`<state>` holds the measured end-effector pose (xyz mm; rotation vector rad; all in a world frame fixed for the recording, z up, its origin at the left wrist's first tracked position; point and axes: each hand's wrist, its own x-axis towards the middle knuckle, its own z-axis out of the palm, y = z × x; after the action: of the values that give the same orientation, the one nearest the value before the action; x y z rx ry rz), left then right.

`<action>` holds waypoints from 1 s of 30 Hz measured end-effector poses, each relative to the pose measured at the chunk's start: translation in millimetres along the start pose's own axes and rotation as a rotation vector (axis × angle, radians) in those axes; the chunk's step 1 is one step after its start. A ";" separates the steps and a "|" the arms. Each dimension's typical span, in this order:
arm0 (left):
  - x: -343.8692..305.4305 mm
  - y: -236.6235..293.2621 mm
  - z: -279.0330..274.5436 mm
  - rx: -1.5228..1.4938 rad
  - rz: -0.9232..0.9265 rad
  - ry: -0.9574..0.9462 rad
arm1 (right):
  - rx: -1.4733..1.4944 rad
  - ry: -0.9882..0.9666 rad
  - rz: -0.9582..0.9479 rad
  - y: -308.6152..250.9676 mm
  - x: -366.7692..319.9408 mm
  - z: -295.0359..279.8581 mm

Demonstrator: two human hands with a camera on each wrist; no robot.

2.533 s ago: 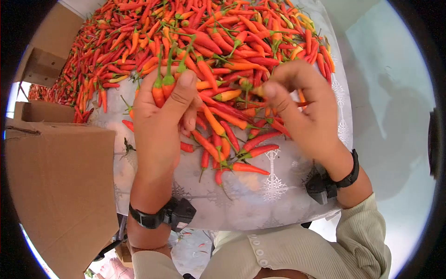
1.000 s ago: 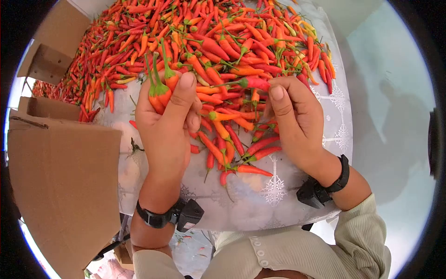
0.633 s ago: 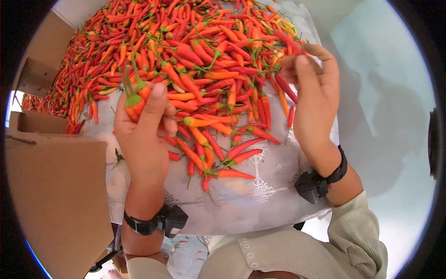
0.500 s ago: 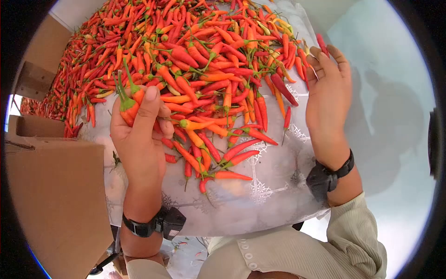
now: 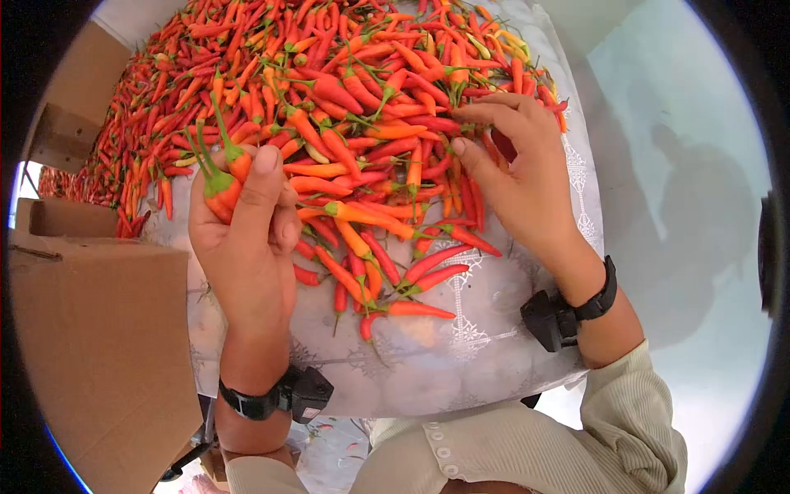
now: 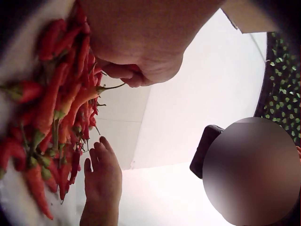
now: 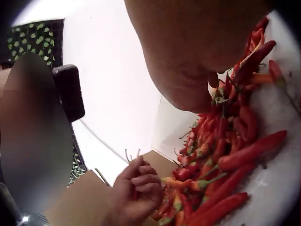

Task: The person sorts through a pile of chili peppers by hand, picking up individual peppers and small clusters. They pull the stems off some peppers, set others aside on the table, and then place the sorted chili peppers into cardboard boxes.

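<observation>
My left hand (image 5: 255,222) holds a small bunch of orange chili peppers (image 5: 220,193) at the pile's left front, thumb pressed over them and green stems pointing up. In the right wrist view the left hand (image 7: 136,188) has its fingers curled, with thin stems sticking out above. My right hand (image 5: 531,181) reaches over the right side of the chili pile (image 5: 329,90), thumb and forefinger spread apart at the peppers. From the left wrist view, the right hand (image 6: 102,179) shows extended fingers. A dark red pepper (image 5: 504,145) is partly hidden behind that hand.
The heap of red and orange chilies covers the back of a table with a patterned pale cloth (image 5: 428,370). A cardboard box (image 5: 99,329) stands at the left edge. A pale wall (image 5: 691,206) rises on the right.
My right hand pinched a red chili, carried it to the table's right side and let it go, then came back left over the pile. The left hand keeps its bunch.
</observation>
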<state>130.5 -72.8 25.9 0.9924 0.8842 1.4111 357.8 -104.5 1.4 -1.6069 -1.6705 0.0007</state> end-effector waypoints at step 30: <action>-11.6 22.5 2.8 0.154 -0.256 -0.481 | 0.578 -0.020 -0.054 -57.3 -17.1 8.2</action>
<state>125.0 -86.1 46.9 1.2217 0.7320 0.8453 303.1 -125.7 15.9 -1.1252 -1.5422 0.4337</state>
